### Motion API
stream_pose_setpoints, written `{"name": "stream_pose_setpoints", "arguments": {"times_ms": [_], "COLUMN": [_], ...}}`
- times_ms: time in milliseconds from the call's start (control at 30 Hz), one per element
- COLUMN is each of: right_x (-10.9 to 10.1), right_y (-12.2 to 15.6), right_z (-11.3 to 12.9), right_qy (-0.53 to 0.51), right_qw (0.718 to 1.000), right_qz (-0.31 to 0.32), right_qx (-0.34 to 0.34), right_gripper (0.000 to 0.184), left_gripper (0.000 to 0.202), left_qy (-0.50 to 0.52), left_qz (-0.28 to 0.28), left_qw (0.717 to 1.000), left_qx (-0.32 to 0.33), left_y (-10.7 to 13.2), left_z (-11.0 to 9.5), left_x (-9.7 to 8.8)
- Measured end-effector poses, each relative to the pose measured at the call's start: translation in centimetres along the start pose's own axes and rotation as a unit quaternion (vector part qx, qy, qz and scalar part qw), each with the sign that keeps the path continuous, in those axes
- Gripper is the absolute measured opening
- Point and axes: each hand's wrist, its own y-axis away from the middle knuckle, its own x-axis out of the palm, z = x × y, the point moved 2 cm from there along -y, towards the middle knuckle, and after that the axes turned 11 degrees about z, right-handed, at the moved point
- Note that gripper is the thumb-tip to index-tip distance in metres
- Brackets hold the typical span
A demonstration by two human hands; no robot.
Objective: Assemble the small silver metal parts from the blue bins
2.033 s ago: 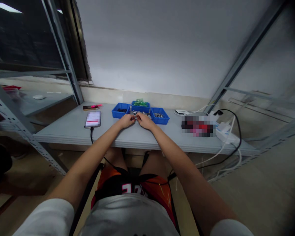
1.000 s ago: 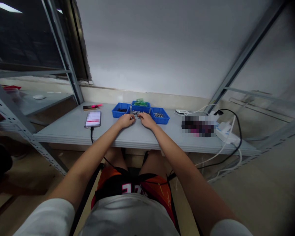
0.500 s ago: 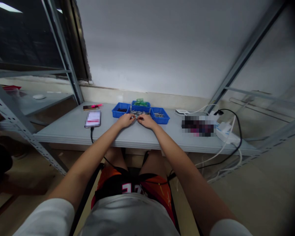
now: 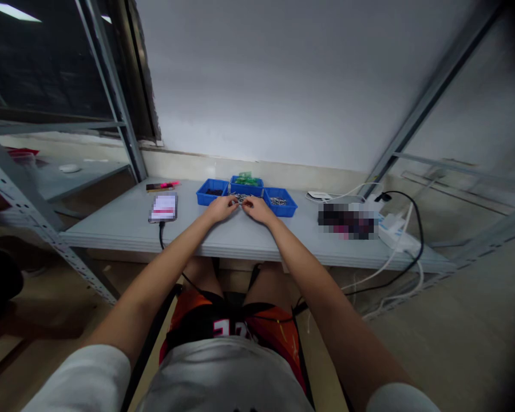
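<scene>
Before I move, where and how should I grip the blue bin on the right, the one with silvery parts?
I'd grip the rightmost blue bin by its right rim, coming from the right with your right hand. That side looks exposed, while its left side sits close to the back blue bin. It stands upright and open-topped with silvery parts inside, so keep it level.

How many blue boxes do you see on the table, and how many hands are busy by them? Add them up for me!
Left blue box, back blue box, right blue box: 3
Left hand, right hand: 2
Total: 5
</scene>
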Motion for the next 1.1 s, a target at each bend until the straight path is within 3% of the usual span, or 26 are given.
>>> {"name": "stream_pose_setpoints", "arguments": {"times_ms": [300, 533, 733, 967, 1100], "right_x": [0.1, 0.6, 0.5, -0.3, -0.3], "right_y": [-0.3, -0.1, 0.0, 0.0, 0.2], "right_z": [-0.6, -0.1, -0.2, 0.2, 0.7], "right_qy": [-0.039, -0.044, -0.078, -0.083, -0.096], "right_qw": [0.998, 0.998, 0.996, 0.996, 0.995], "right_qz": [-0.037, 0.000, 0.027, -0.019, -0.001], "right_qx": [-0.013, -0.037, -0.023, 0.002, -0.014], "right_gripper": [0.013, 0.012, 0.016, 0.028, 0.026], "left_gripper": [0.025, 0.021, 0.021, 0.021, 0.022], "left_qy": [-0.001, 0.035, 0.092, 0.058, 0.048], "left_qz": [-0.062, -0.045, -0.051, -0.017, -0.011], "left_qw": [0.996, 0.991, 0.989, 0.995, 0.995], "left_qx": [0.063, 0.123, 0.104, 0.075, 0.083], "left_y": [-0.7, -0.3, -0.2, -0.3, -0.6], "left_z": [0.4, -0.5, -0.3, -0.1, 0.3], "left_x": [0.1, -0.1, 0.1, 0.2, 0.5]}}
